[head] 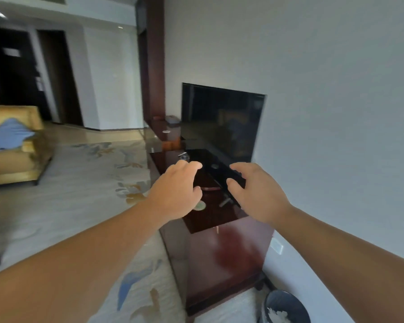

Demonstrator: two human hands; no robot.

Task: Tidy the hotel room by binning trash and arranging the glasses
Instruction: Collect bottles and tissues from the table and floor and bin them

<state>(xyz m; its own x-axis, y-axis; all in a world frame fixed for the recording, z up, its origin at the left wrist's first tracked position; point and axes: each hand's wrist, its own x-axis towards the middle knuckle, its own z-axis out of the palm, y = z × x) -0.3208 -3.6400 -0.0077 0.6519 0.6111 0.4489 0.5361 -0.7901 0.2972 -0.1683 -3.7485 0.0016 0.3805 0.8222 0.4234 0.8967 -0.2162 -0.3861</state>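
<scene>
Both my arms reach forward over a dark wooden TV cabinet (219,252). My left hand (176,190) hovers above the cabinet top with fingers loosely spread and holds nothing. My right hand (257,194) hovers beside it near the television's base, fingers relaxed and empty. A clear glass (184,156) stands on the cabinet top just beyond my left hand. A small round pale coaster or lid (200,205) lies on the cabinet between my hands. A dark bin (285,306) with white crumpled trash inside stands on the floor at the cabinet's near end.
A black television (222,122) stands on the cabinet against the grey wall. A yellow sofa (14,150) with a blue cushion is at the left. Patterned carpet (79,194) covers the floor. Further small items sit on the cabinet's far part (168,129).
</scene>
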